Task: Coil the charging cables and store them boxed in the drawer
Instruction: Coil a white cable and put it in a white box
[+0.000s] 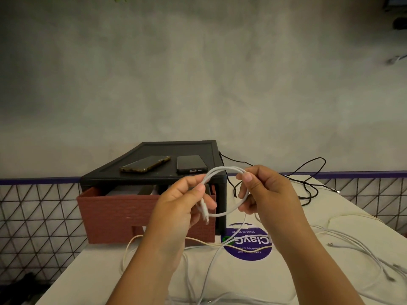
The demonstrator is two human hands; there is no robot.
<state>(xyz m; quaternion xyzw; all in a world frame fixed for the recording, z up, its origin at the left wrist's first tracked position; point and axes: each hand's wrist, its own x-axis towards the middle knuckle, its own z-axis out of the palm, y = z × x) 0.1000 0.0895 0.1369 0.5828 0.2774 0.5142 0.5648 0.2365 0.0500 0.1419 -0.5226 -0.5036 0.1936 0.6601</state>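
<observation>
Both hands, left hand [182,201] and right hand [264,190], are pinching the white cable [229,213] into a loop above the counter [286,271]; its tail is probably trailing below. Coiling is underway; next comes winding in the slack, toward the open drawer [123,212].

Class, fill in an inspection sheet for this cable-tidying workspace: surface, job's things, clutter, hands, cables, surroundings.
Surface: white table with a round purple sticker.
Job's things: white cable looped in a coil; reddish drawer pulled open under the black drawer unit.
Clutter: cased phone, black phone on the unit.
Hands: left hand and right hand both pinch the coil.
Cables: black cable and loose white cables strewn on the table.
Surroundings: grey wall, wire mesh railing.
</observation>
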